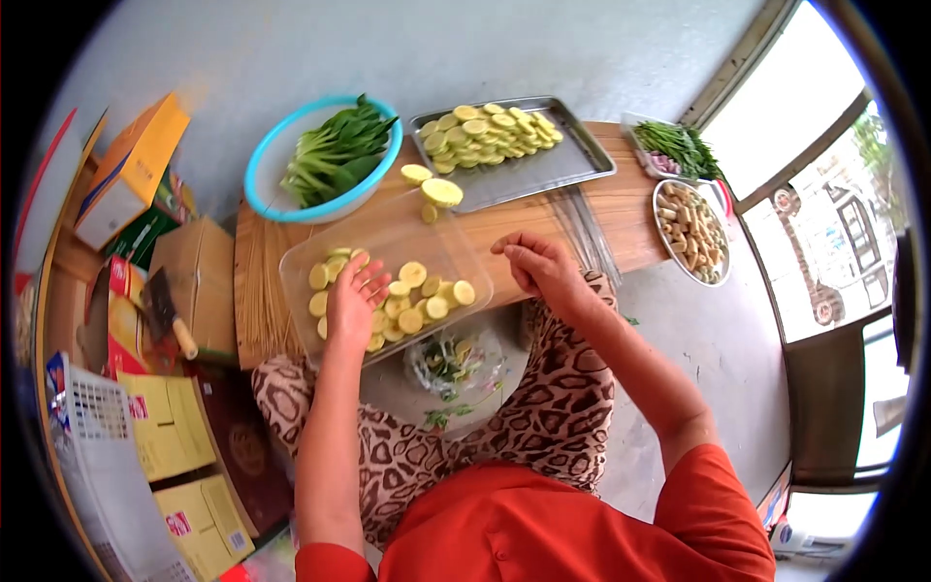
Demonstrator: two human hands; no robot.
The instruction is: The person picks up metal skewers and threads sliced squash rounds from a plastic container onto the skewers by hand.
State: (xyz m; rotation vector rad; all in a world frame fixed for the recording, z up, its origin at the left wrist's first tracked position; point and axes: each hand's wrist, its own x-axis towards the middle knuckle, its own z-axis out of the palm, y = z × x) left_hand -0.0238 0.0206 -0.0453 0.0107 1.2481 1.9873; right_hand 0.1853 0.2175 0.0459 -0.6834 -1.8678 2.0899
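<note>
My left hand (355, 299) is over the left part of a clear plastic tub (388, 231), fingers apart, beside the yellow-green slices (411, 320) lying in it. My right hand (540, 267) is raised to the right of the tub, near a bundle of thin skewers (590, 233); its fingers are curled together, and whatever they may hold is too small to make out. Behind the tub, a metal tray (582, 167) bears many overlapping slices (485, 134). A few larger cut pieces (441, 192) rest between tub and tray.
A blue-rimmed basin (254, 179) with leafy greens (339, 155) stands at the back left. Chopped greens (679, 145) and a bowl of brown pieces (690, 231) are at the right. More thin sticks (262, 291) lie left. A plastic bag (453, 361) is below the table edge.
</note>
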